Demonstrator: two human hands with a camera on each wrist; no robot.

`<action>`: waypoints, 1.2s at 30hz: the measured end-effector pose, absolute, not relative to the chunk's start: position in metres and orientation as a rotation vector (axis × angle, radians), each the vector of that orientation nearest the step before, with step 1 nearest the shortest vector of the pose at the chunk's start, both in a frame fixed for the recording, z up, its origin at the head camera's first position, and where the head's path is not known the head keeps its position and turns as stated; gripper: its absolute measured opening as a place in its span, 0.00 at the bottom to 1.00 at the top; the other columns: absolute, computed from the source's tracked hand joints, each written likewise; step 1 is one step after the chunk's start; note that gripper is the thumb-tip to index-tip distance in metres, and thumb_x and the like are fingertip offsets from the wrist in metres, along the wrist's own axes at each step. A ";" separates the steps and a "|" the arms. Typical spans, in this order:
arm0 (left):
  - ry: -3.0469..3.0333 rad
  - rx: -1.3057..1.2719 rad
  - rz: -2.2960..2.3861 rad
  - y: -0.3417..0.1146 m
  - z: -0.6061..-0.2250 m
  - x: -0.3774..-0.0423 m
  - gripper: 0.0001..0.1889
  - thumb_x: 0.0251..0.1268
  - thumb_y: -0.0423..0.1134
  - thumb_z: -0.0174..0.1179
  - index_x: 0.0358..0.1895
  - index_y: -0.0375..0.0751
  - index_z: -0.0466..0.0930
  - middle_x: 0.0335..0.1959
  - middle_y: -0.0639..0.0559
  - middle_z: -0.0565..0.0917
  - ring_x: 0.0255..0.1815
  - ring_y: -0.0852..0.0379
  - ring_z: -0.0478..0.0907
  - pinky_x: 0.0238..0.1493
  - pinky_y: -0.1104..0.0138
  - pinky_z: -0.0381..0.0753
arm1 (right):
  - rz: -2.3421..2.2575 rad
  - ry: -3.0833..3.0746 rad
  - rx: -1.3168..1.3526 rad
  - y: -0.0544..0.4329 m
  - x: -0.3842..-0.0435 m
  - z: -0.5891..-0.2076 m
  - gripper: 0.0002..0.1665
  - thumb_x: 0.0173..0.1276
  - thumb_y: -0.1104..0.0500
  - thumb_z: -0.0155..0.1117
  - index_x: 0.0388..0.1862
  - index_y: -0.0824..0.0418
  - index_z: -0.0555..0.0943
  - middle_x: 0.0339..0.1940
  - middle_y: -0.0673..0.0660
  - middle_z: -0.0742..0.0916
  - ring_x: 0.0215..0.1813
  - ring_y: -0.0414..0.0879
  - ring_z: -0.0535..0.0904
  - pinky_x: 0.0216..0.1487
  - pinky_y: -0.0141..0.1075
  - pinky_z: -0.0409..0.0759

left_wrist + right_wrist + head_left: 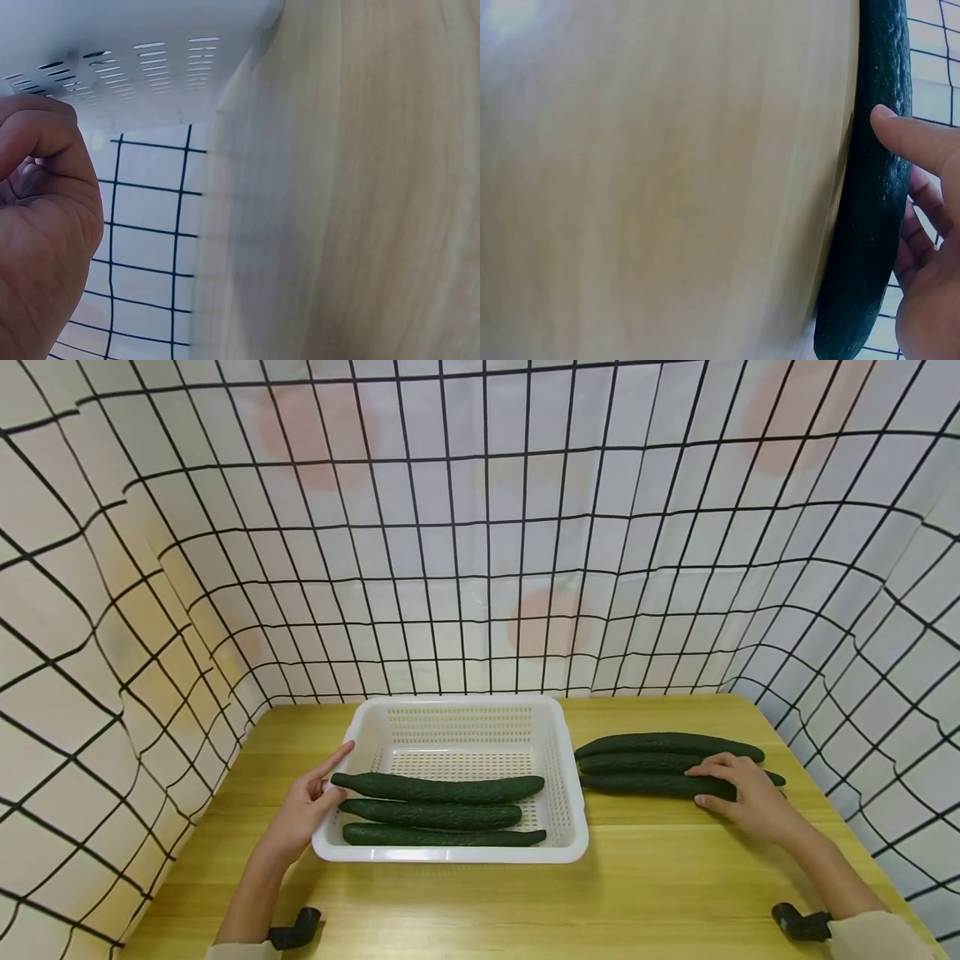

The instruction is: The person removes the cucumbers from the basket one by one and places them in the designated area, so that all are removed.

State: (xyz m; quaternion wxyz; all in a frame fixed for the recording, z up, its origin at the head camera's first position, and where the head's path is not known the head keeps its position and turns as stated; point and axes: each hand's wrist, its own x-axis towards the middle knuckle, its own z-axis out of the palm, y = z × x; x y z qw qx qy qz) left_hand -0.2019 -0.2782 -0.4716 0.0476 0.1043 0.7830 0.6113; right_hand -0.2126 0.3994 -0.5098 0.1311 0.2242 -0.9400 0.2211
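Note:
A white plastic basket [564,777] holds three long dark green cucumbers lying crosswise, the back one [450,789] with its left tip up on the rim. At the basket's left rim, my left hand [303,810] grips the edge with thumb and fingers; in the left wrist view its fingers curl against the slotted wall. Three more cucumbers lie side by side on the table to the right. My right hand [746,793] pinches the nearest of them, a cucumber [870,210], near its right end, thumb on the near side and fingers beyond.
The yellow wood-grain table [465,910] carries everything. Black wire netting [487,518] over pale cloth closes off the back and both sides. A black wrist device [296,929] is worn on the left wrist, another [798,923] on the right.

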 end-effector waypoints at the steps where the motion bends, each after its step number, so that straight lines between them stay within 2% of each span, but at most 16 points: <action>1: 2.387 0.317 1.867 -0.278 -0.471 -0.202 0.37 0.73 0.27 0.50 0.83 0.49 0.56 0.18 0.53 0.79 0.19 0.59 0.80 0.24 0.57 0.87 | 0.637 -2.729 0.650 0.399 -0.212 -0.510 0.22 0.61 0.60 0.77 0.55 0.55 0.85 0.55 0.61 0.80 0.56 0.63 0.71 0.51 0.62 0.69; 9: 2.380 0.333 1.874 -0.278 -0.470 -0.201 0.36 0.73 0.27 0.49 0.83 0.48 0.55 0.18 0.52 0.79 0.19 0.58 0.81 0.25 0.57 0.87 | 0.734 -2.784 0.549 0.395 -0.209 -0.501 0.18 0.68 0.58 0.72 0.57 0.56 0.84 0.58 0.62 0.82 0.61 0.67 0.72 0.54 0.64 0.70; 13: 2.394 0.325 1.858 -0.277 -0.469 -0.201 0.36 0.73 0.27 0.50 0.83 0.49 0.56 0.16 0.54 0.76 0.19 0.59 0.80 0.25 0.58 0.87 | 0.725 -2.793 0.451 0.394 -0.211 -0.490 0.17 0.73 0.53 0.68 0.58 0.55 0.84 0.56 0.59 0.85 0.55 0.56 0.77 0.51 0.46 0.79; 15: 2.401 0.318 1.855 -0.276 -0.469 -0.201 0.36 0.73 0.27 0.50 0.83 0.49 0.56 0.16 0.55 0.75 0.18 0.59 0.79 0.25 0.58 0.87 | 0.739 -2.780 0.418 0.391 -0.214 -0.482 0.18 0.74 0.52 0.67 0.59 0.54 0.84 0.56 0.58 0.86 0.52 0.50 0.78 0.47 0.35 0.78; 18: 2.406 0.310 1.855 -0.276 -0.469 -0.201 0.36 0.73 0.27 0.50 0.83 0.49 0.56 0.15 0.56 0.73 0.18 0.59 0.79 0.25 0.58 0.87 | 0.787 -2.762 0.405 0.381 -0.218 -0.468 0.19 0.75 0.51 0.65 0.61 0.53 0.83 0.57 0.56 0.85 0.53 0.45 0.78 0.50 0.30 0.76; 20: 2.405 0.314 1.854 -0.276 -0.469 -0.201 0.36 0.73 0.27 0.50 0.83 0.49 0.56 0.15 0.55 0.74 0.18 0.59 0.79 0.25 0.58 0.87 | 0.799 -2.762 0.413 0.372 -0.220 -0.458 0.20 0.76 0.50 0.64 0.63 0.53 0.82 0.58 0.55 0.85 0.56 0.45 0.77 0.53 0.31 0.75; 25: 2.400 0.337 1.865 -0.278 -0.470 -0.202 0.36 0.73 0.27 0.50 0.83 0.47 0.56 0.17 0.53 0.78 0.19 0.58 0.80 0.25 0.57 0.87 | 0.842 -2.763 0.469 0.342 -0.228 -0.430 0.21 0.78 0.49 0.62 0.65 0.53 0.80 0.59 0.57 0.85 0.58 0.54 0.78 0.57 0.46 0.76; 27: 2.394 0.345 1.873 -0.279 -0.471 -0.202 0.36 0.73 0.26 0.49 0.83 0.47 0.56 0.18 0.52 0.80 0.20 0.58 0.81 0.25 0.57 0.88 | 0.871 -2.753 0.510 0.327 -0.232 -0.419 0.21 0.78 0.49 0.61 0.66 0.53 0.80 0.58 0.58 0.86 0.58 0.54 0.78 0.57 0.51 0.76; 30: 2.388 0.350 1.871 -0.279 -0.471 -0.202 0.36 0.73 0.27 0.49 0.83 0.46 0.55 0.18 0.53 0.79 0.19 0.58 0.81 0.25 0.56 0.87 | 0.885 -2.737 0.577 0.305 -0.239 -0.410 0.20 0.78 0.49 0.61 0.65 0.53 0.81 0.56 0.56 0.86 0.57 0.52 0.79 0.57 0.54 0.77; 36: 2.376 0.353 1.877 -0.278 -0.471 -0.201 0.36 0.74 0.27 0.50 0.83 0.46 0.56 0.18 0.52 0.80 0.20 0.58 0.82 0.25 0.56 0.88 | 0.920 -2.712 0.696 0.267 -0.249 -0.402 0.19 0.77 0.49 0.63 0.62 0.51 0.82 0.56 0.50 0.87 0.56 0.46 0.80 0.57 0.46 0.80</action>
